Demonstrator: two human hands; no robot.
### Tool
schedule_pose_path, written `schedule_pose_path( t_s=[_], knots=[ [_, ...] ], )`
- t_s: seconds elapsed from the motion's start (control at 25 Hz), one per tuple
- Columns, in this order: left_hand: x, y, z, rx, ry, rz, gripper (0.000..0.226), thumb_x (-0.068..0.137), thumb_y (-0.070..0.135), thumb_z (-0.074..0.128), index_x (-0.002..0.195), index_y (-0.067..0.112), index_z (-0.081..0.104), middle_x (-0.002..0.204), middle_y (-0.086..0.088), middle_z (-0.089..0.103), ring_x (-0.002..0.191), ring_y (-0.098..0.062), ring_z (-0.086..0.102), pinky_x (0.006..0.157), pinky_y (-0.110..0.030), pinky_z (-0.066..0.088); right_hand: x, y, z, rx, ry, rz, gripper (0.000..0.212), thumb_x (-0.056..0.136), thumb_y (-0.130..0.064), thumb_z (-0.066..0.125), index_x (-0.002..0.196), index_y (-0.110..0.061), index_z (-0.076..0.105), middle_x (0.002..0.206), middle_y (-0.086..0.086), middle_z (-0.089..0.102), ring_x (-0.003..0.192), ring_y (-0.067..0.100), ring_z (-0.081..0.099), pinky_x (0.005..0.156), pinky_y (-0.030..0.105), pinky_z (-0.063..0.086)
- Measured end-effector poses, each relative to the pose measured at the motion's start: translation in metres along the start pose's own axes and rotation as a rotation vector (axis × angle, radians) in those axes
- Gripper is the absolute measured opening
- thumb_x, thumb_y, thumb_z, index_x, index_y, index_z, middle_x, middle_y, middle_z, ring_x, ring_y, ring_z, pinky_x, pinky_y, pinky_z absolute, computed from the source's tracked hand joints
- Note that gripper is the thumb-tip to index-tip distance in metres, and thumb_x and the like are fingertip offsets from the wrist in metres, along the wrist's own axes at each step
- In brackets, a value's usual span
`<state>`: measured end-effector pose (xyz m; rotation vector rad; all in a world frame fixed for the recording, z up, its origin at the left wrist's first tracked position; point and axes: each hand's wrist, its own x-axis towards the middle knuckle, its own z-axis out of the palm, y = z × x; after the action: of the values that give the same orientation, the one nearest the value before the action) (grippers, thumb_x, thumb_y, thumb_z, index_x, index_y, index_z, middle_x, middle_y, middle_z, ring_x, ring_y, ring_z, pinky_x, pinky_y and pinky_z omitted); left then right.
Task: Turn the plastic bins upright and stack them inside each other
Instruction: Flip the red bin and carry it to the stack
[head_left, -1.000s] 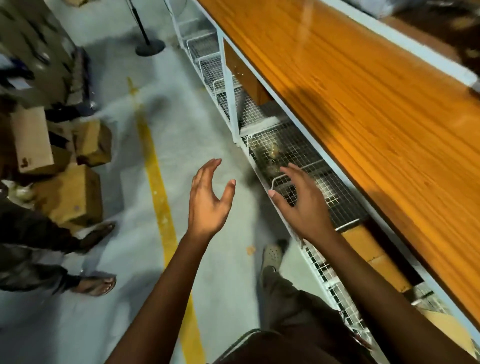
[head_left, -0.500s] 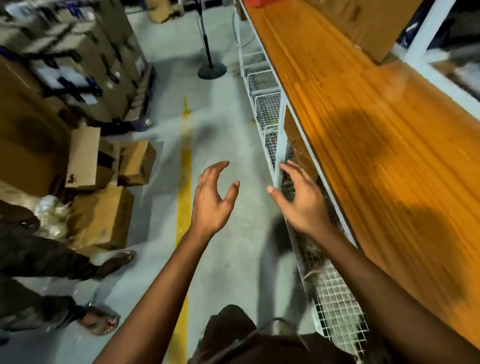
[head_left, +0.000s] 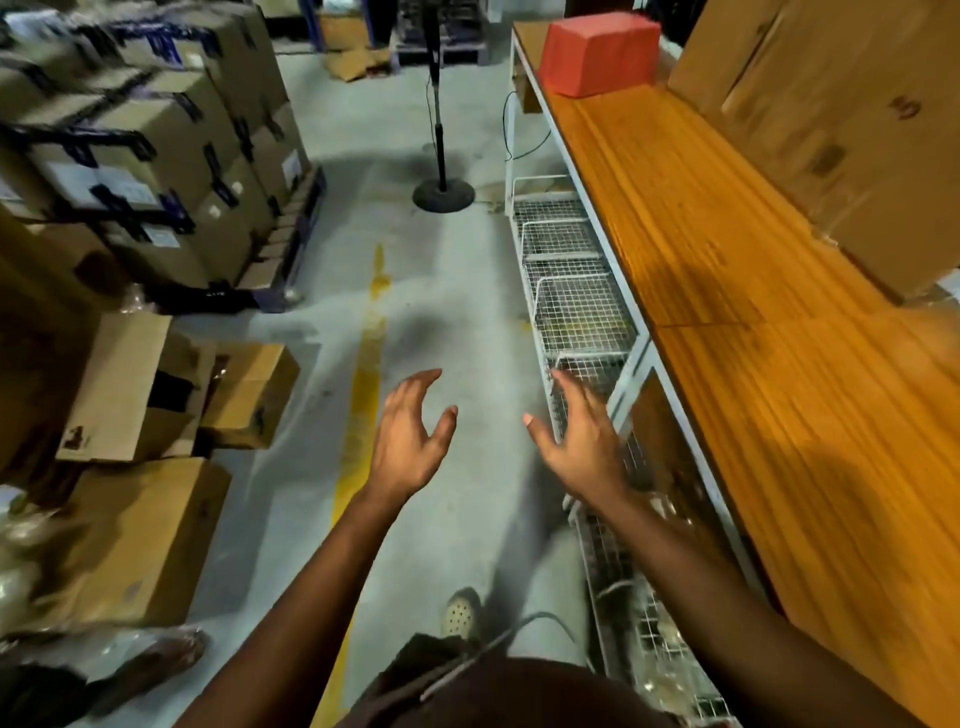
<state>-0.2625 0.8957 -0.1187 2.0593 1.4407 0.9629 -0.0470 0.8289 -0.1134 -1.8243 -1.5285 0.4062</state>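
Observation:
An upside-down red plastic bin (head_left: 597, 54) stands at the far end of the long orange wooden table (head_left: 753, 364) on the right. My left hand (head_left: 410, 439) and my right hand (head_left: 582, 441) are raised in front of me over the floor aisle, palms facing each other, fingers spread, both holding nothing. The bin is far beyond both hands. My right hand is level with the table's white frame and the wire baskets (head_left: 576, 306) under it.
A large cardboard box (head_left: 841, 130) rests on the table's far right side. Stacked cartons on a pallet (head_left: 156, 150) and loose boxes (head_left: 140, 415) line the left. A fan stand (head_left: 441, 192) is in the aisle ahead. Another person's foot (head_left: 156, 660) shows at lower left.
The view has tilted up and swung along the aisle, bringing the red bin and the far table end into sight. Both hands stay raised and empty, a little wider apart.

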Motion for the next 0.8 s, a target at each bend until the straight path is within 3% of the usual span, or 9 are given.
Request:
schedule_pose_path(
  t_s=[0.16, 0.32, 0.48, 0.56, 0.68, 0.8],
  knots=[
    [0.12, -0.04, 0.012, 0.024, -0.048, -0.004, 0.051, 0.088, 0.035, 0.054, 0.132, 0.009, 0.053, 0.132, -0.009, 0.058, 0.125, -0.028, 0.051, 0.101, -0.022, 0.031, 0.11, 0.009, 0.038, 0.001, -0.056, 0.07, 0.071, 0.089, -0.042, 0.064, 0.149, -0.015, 0.037, 0.15, 0.01, 0.045, 0.138, 0.03, 0.043, 0.111, 0.042, 0.038],
    [0.234, -0.062, 0.031, 0.017, -0.045, 0.019, 0.05, 0.088, 0.034, 0.054, 0.132, 0.009, 0.054, 0.132, -0.009, 0.059, 0.124, -0.028, 0.051, 0.1, -0.019, 0.029, 0.228, 0.021, 0.052, 0.067, 0.023, 0.11, 0.075, 0.086, -0.049, 0.057, 0.15, -0.016, 0.037, 0.149, 0.014, 0.045, 0.137, 0.031, 0.043, 0.11, 0.047, 0.04],
    [0.367, -0.083, 0.071, 0.006, -0.02, 0.07, 0.051, 0.087, 0.035, 0.053, 0.132, 0.009, 0.054, 0.132, -0.009, 0.058, 0.125, -0.027, 0.052, 0.103, -0.02, 0.031, 0.362, 0.049, 0.065, 0.096, 0.109, 0.073, 0.069, 0.09, -0.04, 0.065, 0.149, -0.018, 0.038, 0.146, 0.011, 0.048, 0.131, 0.028, 0.049, 0.105, 0.042, 0.045],
    [0.438, -0.085, 0.095, 0.002, -0.024, 0.074, 0.049, 0.088, 0.029, 0.057, 0.132, 0.009, 0.054, 0.133, -0.008, 0.058, 0.124, -0.027, 0.052, 0.106, -0.027, 0.036, 0.437, 0.065, 0.069, 0.109, 0.147, 0.064, 0.067, 0.091, -0.04, 0.065, 0.148, -0.019, 0.039, 0.147, 0.01, 0.048, 0.132, 0.027, 0.049, 0.104, 0.038, 0.042],
    [0.532, -0.083, 0.12, -0.01, -0.039, 0.075, 0.048, 0.089, 0.03, 0.058, 0.133, 0.012, 0.053, 0.133, -0.006, 0.058, 0.123, -0.026, 0.053, 0.103, -0.042, 0.044, 0.533, 0.078, 0.068, 0.157, 0.179, 0.066, 0.068, 0.088, -0.051, 0.058, 0.146, -0.021, 0.041, 0.146, 0.009, 0.05, 0.131, 0.025, 0.05, 0.102, 0.045, 0.049],
    [0.627, -0.078, 0.131, -0.017, 0.002, 0.127, 0.046, 0.09, 0.029, 0.058, 0.133, 0.014, 0.053, 0.132, -0.004, 0.058, 0.121, -0.024, 0.054, 0.099, -0.046, 0.047, 0.618, 0.081, 0.068, 0.233, 0.209, 0.055, 0.067, 0.087, -0.055, 0.054, 0.144, -0.021, 0.045, 0.143, 0.007, 0.053, 0.129, 0.02, 0.052, 0.099, 0.04, 0.051]
  ],
)
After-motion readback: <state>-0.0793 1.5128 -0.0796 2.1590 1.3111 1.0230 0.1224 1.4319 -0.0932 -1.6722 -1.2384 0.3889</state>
